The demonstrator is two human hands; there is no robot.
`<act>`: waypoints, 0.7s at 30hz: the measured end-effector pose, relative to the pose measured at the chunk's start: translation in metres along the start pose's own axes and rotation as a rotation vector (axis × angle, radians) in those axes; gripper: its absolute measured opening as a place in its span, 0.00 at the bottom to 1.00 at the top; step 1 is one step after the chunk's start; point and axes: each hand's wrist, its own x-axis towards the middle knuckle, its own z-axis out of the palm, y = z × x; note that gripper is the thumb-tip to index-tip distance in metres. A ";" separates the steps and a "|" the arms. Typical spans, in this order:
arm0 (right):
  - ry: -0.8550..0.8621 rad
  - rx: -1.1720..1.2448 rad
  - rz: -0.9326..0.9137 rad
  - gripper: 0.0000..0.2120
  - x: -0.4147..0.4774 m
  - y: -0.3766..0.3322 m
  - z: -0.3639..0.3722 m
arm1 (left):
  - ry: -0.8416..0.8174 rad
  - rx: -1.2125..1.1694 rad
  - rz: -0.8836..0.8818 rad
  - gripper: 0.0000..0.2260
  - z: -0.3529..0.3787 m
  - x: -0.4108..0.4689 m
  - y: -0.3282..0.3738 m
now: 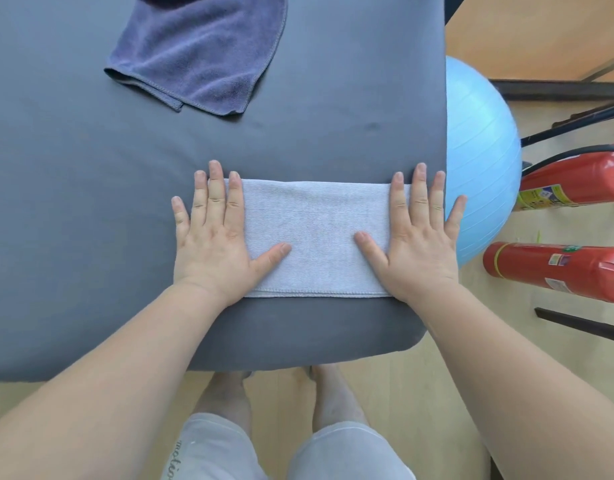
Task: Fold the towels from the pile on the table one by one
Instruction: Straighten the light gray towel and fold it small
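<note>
Left hand (215, 237), right hand (420, 244) on towel (316, 230), grey table (91, 202)

Pale grey folded towel (316, 233): fine-woven cloth, matt, stitched hem. Dark blue crumpled towel (201, 50): plush terry cloth, fuzzy nap. Dark grey tabletop (73, 202): smooth, matt, cloth-like covering. Light blue exercise ball (478, 150): ribbed rubbery plastic, slight sheen. Two red fire extinguishers (558, 268): glossy painted metal, paper labels. Floor (437, 368): pale wood-look, smooth.

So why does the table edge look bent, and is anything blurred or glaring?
Head view: wide-angle lens bows the table edge; soft, even light, faint shadows beside the left hand and right hand on the pale towel; mild sheen on the blue ball; nothing blurred.
</note>
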 end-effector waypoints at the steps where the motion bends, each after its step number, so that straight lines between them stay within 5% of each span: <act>1: 0.022 -0.038 -0.007 0.44 -0.003 0.000 -0.004 | 0.024 -0.033 0.012 0.49 -0.004 -0.002 -0.005; 6: 0.151 -0.008 -0.139 0.43 -0.019 -0.048 -0.025 | 0.180 -0.249 -0.126 0.41 -0.018 -0.010 -0.023; 11: 0.049 0.007 -0.144 0.45 -0.014 -0.101 -0.004 | 0.207 -0.571 -0.352 0.18 -0.035 -0.001 -0.020; 21: 0.013 0.000 -0.112 0.46 -0.009 -0.100 0.017 | 0.003 -0.696 -0.473 0.19 -0.050 0.007 -0.012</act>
